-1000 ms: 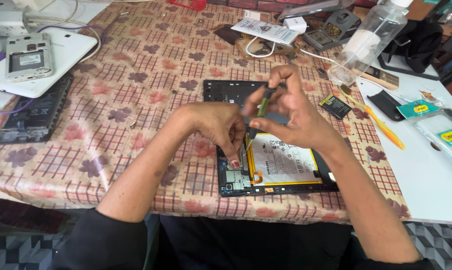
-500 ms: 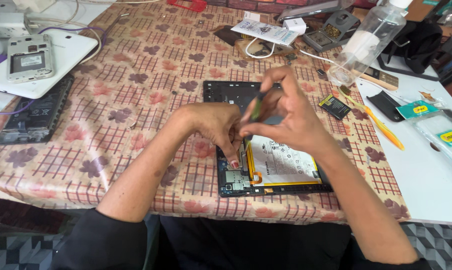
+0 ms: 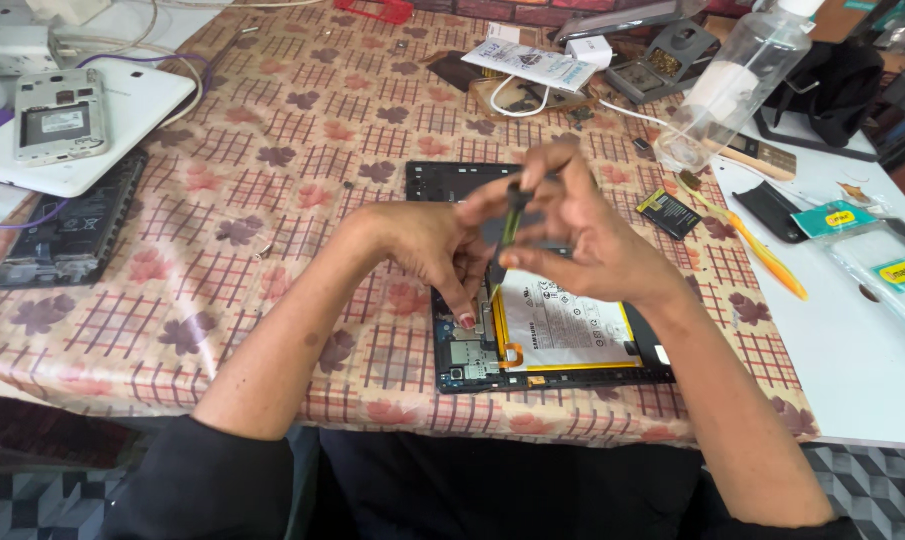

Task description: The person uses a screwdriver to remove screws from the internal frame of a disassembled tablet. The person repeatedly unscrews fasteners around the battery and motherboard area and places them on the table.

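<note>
Over the tablet [image 3: 533, 340]: right hand [image 3: 583, 235] is pinching the screwdriver [image 3: 508, 235], shaft near-upright.
Left hand [image 3: 438, 250]: fingers curled, fingertip pressing beside the tip.

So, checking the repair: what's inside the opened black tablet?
A white, yellow-edged battery and a circuit board strip show; both hands cover the upper half.

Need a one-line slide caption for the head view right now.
Right hand holds a slim screwdriver over an opened tablet while the left hand steadies its board.
</note>
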